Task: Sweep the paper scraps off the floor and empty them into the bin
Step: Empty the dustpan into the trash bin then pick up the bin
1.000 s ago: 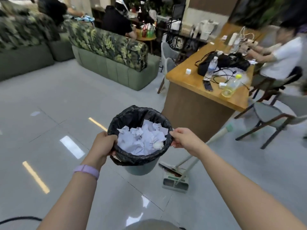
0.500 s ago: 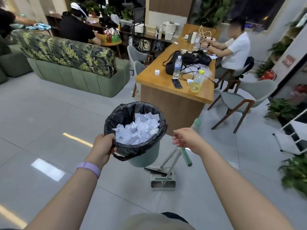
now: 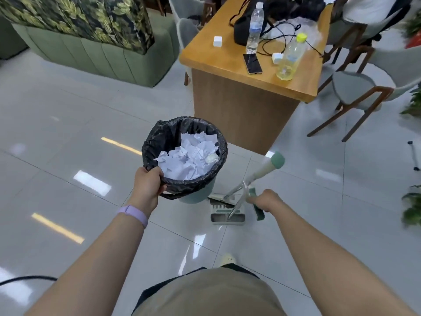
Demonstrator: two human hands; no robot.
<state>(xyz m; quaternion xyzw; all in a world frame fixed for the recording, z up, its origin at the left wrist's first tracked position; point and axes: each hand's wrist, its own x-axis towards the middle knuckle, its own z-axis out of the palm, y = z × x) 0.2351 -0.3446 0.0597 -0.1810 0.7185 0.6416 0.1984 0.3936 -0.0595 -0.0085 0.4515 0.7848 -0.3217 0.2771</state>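
Head view: your left hand (image 3: pixel 148 185) grips the near rim of the bin (image 3: pixel 184 156), fingers curled over the black liner, holding it above the floor (image 3: pixel 68 133) with the paper scraps (image 3: pixel 186 156) heaped inside. Your right hand (image 3: pixel 265 200) closes round a green handle (image 3: pixel 257 208) above the dustpan (image 3: pixel 227 212), right of the bin and near the desk (image 3: pixel 239 65). Keep the bin level so nothing spills, and judge your grip on the handle firm before lifting.
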